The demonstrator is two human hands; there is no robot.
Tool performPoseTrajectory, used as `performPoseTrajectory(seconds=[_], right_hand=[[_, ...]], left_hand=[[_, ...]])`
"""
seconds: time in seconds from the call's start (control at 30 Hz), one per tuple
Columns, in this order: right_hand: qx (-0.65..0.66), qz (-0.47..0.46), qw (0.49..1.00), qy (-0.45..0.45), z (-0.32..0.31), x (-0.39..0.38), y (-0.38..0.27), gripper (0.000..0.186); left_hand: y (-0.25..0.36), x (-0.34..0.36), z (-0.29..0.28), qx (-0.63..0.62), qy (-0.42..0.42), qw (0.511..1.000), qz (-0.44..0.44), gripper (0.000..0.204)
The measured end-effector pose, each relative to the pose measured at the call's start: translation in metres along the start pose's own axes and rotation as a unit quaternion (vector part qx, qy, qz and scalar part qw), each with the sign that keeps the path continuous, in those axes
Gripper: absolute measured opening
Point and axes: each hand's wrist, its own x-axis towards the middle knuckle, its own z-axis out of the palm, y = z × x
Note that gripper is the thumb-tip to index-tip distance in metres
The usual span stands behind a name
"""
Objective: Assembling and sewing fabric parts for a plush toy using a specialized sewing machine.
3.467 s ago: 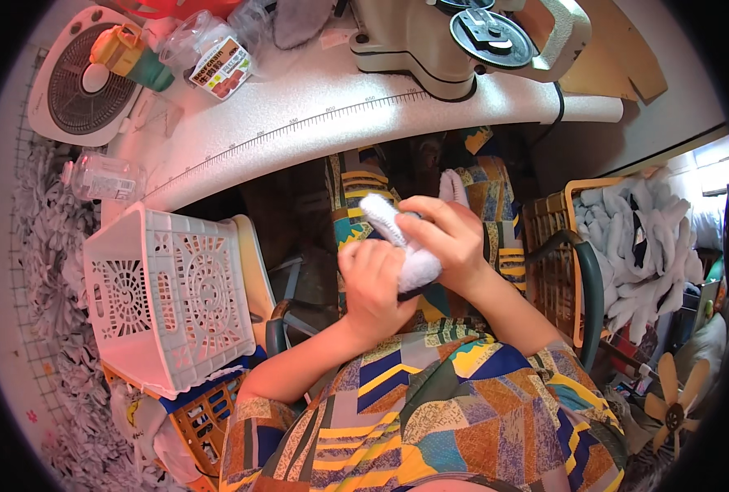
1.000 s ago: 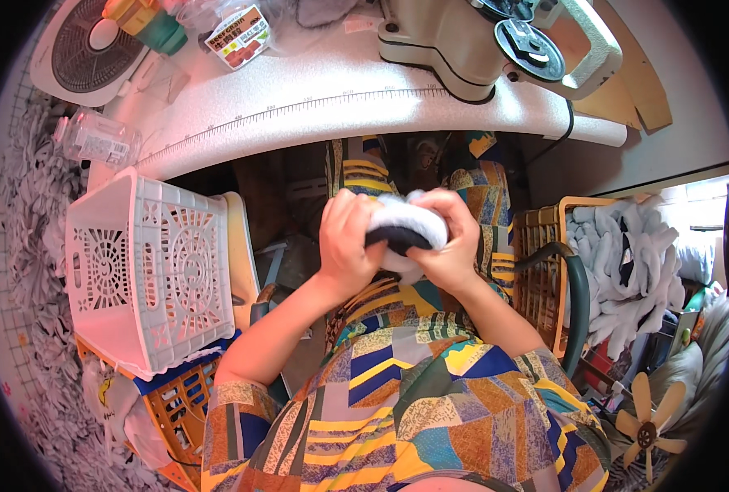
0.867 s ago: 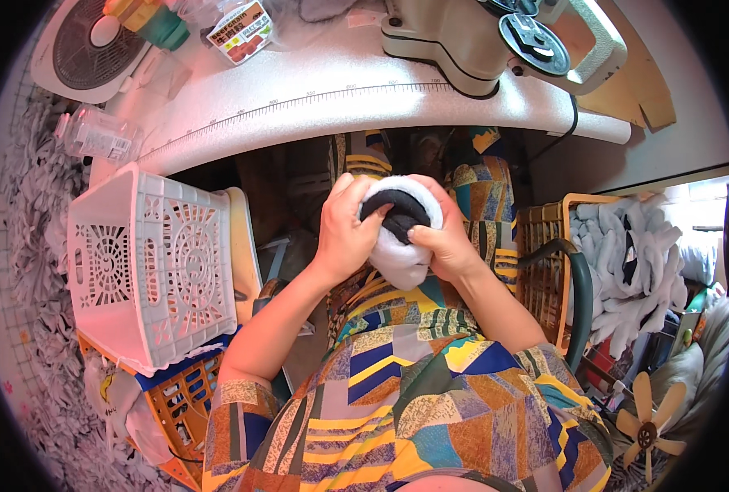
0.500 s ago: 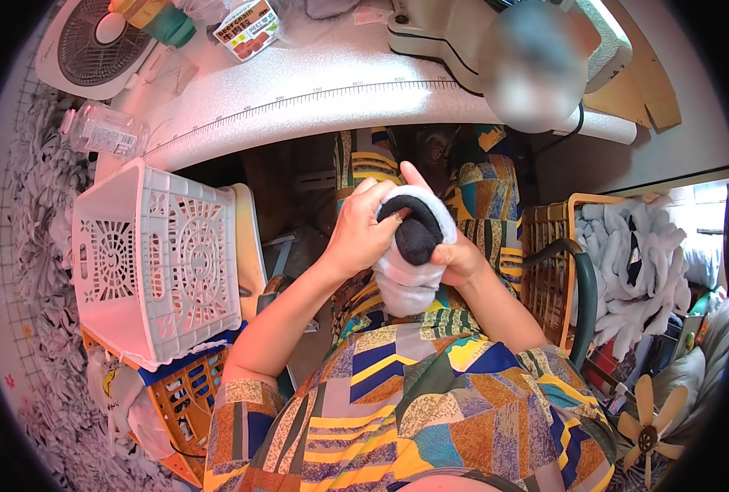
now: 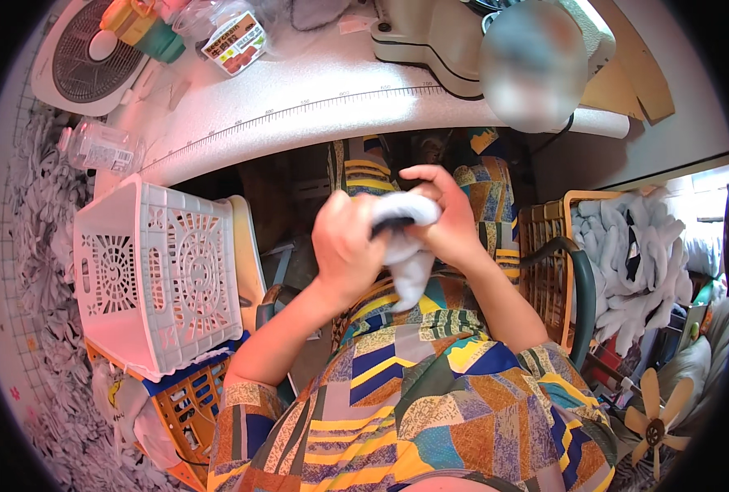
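Note:
Over my lap I hold a white plush fabric piece, tube-shaped, with a black patch showing inside its opening. My left hand is closed on the left side of the opening; its fingers are partly smeared by motion. On the other side my right hand grips the rim, with the index finger arched above it. The piece's narrow lower end hangs down between my forearms. Part of the black patch is hidden by my left fingers.
Ahead is a white worktable with a ruler along its edge and a beige sewing machine. A white crate stands left on an orange basket. At right, another basket holds white plush pieces. A small fan is lower right.
The plush piece has tipped and folded, so less of its black inside shows and its lower end hangs narrower. My left hand has moved slightly left and down; my right index finger has curled.

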Motion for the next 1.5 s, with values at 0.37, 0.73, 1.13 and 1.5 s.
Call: performPoseTrajectory(seconds=[0.37, 0.73, 1.13, 1.5], right_hand=[[-0.387, -0.170, 0.883, 0.204, 0.010, -0.005, -0.026, 0.054], [-0.383, -0.336, 0.824, 0.248, -0.001, -0.009, -0.015, 0.006], [-0.385, -0.402, 0.791, 0.253, 0.019, -0.003, -0.020, 0.024], [-0.220, -0.236, 0.946, 0.015, 0.001, -0.015, -0.032, 0.056]], left_hand=[[-0.011, -0.016, 0.010, -0.083, 0.104, 0.988, -0.073, 0.038], [0.033, -0.032, 0.017, 0.076, 0.034, 0.996, 0.036, 0.054], [0.014, -0.008, 0.001, -0.013, -0.041, 0.993, 0.111, 0.036], [0.000, 0.003, -0.012, 0.023, -0.021, 0.993, 0.111, 0.022]])
